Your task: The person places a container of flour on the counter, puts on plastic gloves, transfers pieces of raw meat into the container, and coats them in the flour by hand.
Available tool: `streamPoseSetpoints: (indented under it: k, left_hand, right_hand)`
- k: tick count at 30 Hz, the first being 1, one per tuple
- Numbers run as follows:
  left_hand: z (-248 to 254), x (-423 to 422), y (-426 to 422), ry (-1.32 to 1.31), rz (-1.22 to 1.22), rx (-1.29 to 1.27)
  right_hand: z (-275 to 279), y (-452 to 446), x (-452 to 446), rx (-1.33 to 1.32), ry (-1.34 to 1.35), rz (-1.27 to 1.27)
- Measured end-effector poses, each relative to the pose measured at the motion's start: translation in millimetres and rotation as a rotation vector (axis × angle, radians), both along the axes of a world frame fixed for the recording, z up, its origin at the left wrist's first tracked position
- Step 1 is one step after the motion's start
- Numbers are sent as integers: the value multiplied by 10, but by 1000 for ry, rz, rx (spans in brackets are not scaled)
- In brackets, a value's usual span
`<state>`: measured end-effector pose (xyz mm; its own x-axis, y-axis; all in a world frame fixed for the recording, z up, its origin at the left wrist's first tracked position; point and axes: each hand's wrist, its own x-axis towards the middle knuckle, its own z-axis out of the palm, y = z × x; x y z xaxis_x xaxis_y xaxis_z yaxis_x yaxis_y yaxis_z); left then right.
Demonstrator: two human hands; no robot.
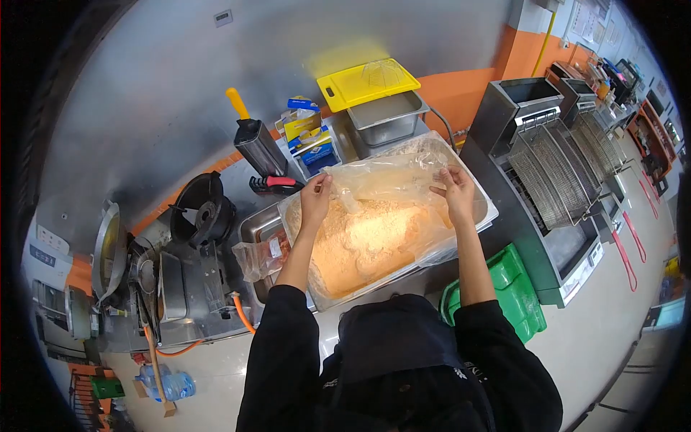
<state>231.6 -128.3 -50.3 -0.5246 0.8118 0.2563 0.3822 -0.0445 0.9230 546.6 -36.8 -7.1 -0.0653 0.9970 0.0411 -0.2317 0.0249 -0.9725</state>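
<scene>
A large pale tub holds a heap of light-orange powder. Over its far half, a clear plastic bag is stretched between my hands, with some powder clinging to it. My left hand pinches the bag's left end above the tub's left side. At the other end, my right hand grips the bag with bent fingers. More clear film lies along the tub's right inner wall. Left of the tub, a steel tray contains a plastic bag of reddish food, partly behind my left forearm.
Behind the tub stand a steel pan, a yellow cutting board, boxes and a knife holder. Fryer baskets sit right; a green bin is below. A black pot stands left.
</scene>
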Motion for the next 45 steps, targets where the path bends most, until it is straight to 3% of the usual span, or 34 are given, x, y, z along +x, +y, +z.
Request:
streamPoseSetpoints:
  k: [5, 8, 14, 17, 20, 23, 28, 34, 38, 45]
  left_hand:
    - [-89, -18, -35, -255, -132, 54]
    - [-81, -110, -26, -159, -110, -35]
    - [248, 5, -116, 529, -2, 46]
    - [188, 45, -135, 275, -97, 29]
    - [200, 58, -165, 594, -124, 52]
    - [157, 45, -170, 634, -190, 46]
    - [134, 92, -152, 612, -223, 101]
    - [4, 184, -89, 548, -177, 80]
    - [25, 197, -54, 546, -161, 66]
    - [58, 231, -104, 615, -201, -3]
  right_hand:
    - [48, -12, -9, -51, 75, 7]
    - [54, -7, -11, -42, 51, 13]
    - [0, 36, 1, 20, -33, 38]
    - [18, 64, 10, 43, -45, 31]
    - [-5, 82, 3, 63, -86, 31]
    - [66, 107, 38, 132, -168, 49]
    - [337, 142, 20, 253, -304, 7]
    - [1088, 28, -300, 701, -589, 37]
    - [1345, 58, -339, 693, -667, 62]
    - [1273, 105, -395, 746, -727, 68]
